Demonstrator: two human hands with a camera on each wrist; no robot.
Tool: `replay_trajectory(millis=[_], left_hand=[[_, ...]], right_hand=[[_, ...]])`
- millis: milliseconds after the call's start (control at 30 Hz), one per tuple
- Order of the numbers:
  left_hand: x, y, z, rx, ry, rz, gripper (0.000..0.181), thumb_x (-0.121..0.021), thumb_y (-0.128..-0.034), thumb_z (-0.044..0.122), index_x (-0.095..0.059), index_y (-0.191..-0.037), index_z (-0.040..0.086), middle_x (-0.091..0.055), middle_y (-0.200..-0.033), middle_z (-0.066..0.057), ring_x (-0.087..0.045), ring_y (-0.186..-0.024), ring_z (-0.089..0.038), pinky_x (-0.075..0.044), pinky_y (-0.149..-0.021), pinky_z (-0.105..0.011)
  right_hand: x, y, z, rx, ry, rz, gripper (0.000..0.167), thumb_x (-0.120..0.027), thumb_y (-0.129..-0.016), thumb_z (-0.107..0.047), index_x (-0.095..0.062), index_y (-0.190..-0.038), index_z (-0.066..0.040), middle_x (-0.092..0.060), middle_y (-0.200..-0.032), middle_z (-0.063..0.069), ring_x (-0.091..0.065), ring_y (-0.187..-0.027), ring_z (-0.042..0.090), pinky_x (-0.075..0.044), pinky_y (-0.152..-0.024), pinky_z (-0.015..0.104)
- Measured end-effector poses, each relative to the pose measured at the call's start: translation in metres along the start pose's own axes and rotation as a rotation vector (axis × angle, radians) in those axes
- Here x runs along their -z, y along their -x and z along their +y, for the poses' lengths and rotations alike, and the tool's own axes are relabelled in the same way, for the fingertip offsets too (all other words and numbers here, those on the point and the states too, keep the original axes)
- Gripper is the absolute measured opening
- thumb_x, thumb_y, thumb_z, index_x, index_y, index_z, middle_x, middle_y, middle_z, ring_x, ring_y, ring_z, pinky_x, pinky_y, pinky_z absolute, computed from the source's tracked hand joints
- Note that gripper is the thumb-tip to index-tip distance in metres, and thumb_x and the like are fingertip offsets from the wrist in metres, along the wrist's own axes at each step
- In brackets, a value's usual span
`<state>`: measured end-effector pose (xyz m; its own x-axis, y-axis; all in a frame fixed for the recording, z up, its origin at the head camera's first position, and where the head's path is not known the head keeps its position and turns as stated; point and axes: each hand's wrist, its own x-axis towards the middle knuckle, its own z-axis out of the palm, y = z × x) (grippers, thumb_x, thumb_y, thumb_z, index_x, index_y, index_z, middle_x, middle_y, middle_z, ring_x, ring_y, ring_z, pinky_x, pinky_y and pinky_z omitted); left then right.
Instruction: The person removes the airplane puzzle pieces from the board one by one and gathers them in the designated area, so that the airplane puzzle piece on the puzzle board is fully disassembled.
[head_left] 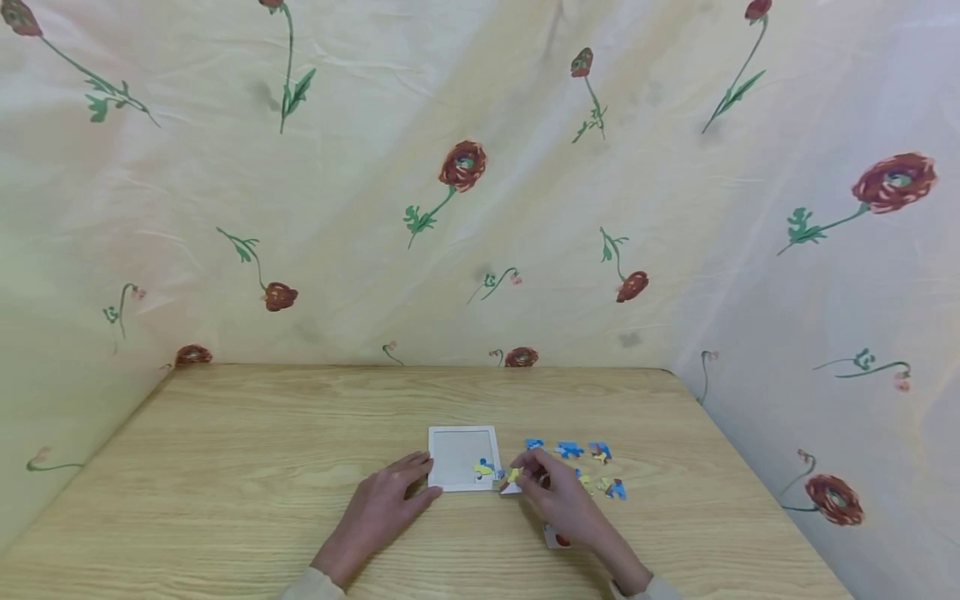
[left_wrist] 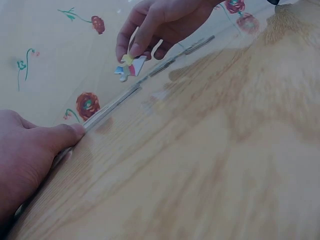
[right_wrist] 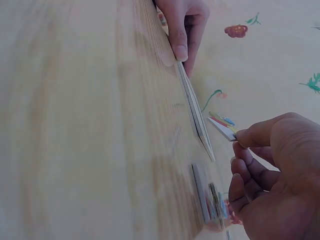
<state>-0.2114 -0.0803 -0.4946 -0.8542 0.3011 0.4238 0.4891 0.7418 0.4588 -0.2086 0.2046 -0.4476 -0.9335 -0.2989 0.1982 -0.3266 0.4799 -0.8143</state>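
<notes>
A white square puzzle frame (head_left: 462,429) lies on the table, with a puzzle piece (head_left: 483,469) in yellow and blue in its near right corner. My left hand (head_left: 384,502) rests against the frame's left side, thumb at the near left corner, fingers fairly straight. My right hand (head_left: 558,492) pinches another puzzle piece (right_wrist: 222,127) between thumb and fingers, above and beside the frame's near right corner. In the left wrist view this piece is tilted and shows yellow, blue, pink and white. Part of the held piece is hidden by the fingertips.
Several loose puzzle pieces lie right of the frame, among them a blue piece (head_left: 569,450) and one in the near row (head_left: 616,490). Another piece (head_left: 557,537) is partly under my right wrist. Flowered cloth (head_left: 465,275) hangs behind and beside the wooden table (head_left: 262,442).
</notes>
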Motion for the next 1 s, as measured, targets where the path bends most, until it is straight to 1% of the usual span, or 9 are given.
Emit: replay_trajectory(millis=[133,233,433,633,800,900,1000], left_hand=[[0.0,0.0,-0.001,-0.003,0.004,0.003,0.047,-0.071,-0.0983,0.04,-0.073,-0.127,0.003,-0.067,-0.137,-0.011,-0.062,-0.127,-0.031,-0.053,-0.1,-0.052],[0.0,0.0,0.0,-0.007,0.002,0.005,0.047,-0.071,-0.0981,0.04,-0.073,-0.127,0.003,-0.067,-0.136,-0.011,-0.062,-0.127,-0.03,-0.053,-0.1,-0.052],[0.0,-0.001,0.0,0.003,0.01,-0.004,0.046,-0.072,-0.0979,0.039,-0.073,-0.128,0.003,-0.066,-0.137,-0.011,-0.062,-0.128,-0.031,-0.053,-0.1,-0.052],[0.001,0.0,0.0,0.01,0.016,-0.007,0.047,-0.071,-0.0984,0.04,-0.073,-0.128,0.003,-0.066,-0.137,-0.011,-0.061,-0.128,-0.031,-0.052,-0.1,-0.053],[0.001,-0.001,0.0,0.018,0.029,-0.016,0.047,-0.071,-0.0983,0.039,-0.072,-0.129,0.003,-0.066,-0.138,-0.012,-0.061,-0.128,-0.032,-0.052,-0.1,-0.054],[0.001,-0.001,0.0,0.02,0.025,-0.018,0.047,-0.072,-0.0981,0.039,-0.072,-0.129,0.003,-0.066,-0.138,-0.012,-0.061,-0.128,-0.032,-0.052,-0.101,-0.053],[0.001,-0.001,0.0,0.02,0.022,-0.017,0.047,-0.072,-0.0981,0.038,-0.072,-0.129,0.003,-0.066,-0.138,-0.012,-0.061,-0.129,-0.031,-0.052,-0.101,-0.053]], right_hand=[[0.008,0.008,0.003,-0.045,0.004,0.021,0.011,-0.063,-0.102,-0.002,-0.065,-0.113,-0.003,-0.059,-0.096,0.003,-0.056,-0.088,0.016,-0.05,-0.072,0.023],[0.014,0.013,0.005,-0.051,0.013,0.039,0.011,-0.063,-0.102,-0.002,-0.065,-0.113,-0.003,-0.059,-0.097,0.003,-0.056,-0.09,0.016,-0.05,-0.072,0.023],[0.024,0.02,0.01,-0.054,0.009,0.065,0.012,-0.065,-0.1,0.0,-0.066,-0.112,-0.002,-0.059,-0.095,0.003,-0.055,-0.088,0.014,-0.049,-0.07,0.022],[0.031,0.028,0.014,-0.045,0.003,0.087,0.014,-0.066,-0.098,0.002,-0.065,-0.112,0.0,-0.057,-0.094,0.004,-0.054,-0.087,0.013,-0.049,-0.07,0.022],[0.036,0.034,0.015,-0.07,0.012,0.132,0.014,-0.067,-0.097,0.004,-0.066,-0.11,0.0,-0.059,-0.093,0.003,-0.055,-0.086,0.014,-0.05,-0.071,0.023],[0.039,0.037,0.016,-0.107,0.031,0.173,0.015,-0.068,-0.096,0.004,-0.068,-0.109,-0.002,-0.061,-0.091,0.001,-0.057,-0.086,0.012,-0.05,-0.071,0.023],[0.042,0.04,0.019,-0.14,0.045,0.197,0.016,-0.068,-0.095,0.005,-0.068,-0.109,-0.003,-0.061,-0.091,0.001,-0.058,-0.085,0.012,-0.05,-0.071,0.023]])
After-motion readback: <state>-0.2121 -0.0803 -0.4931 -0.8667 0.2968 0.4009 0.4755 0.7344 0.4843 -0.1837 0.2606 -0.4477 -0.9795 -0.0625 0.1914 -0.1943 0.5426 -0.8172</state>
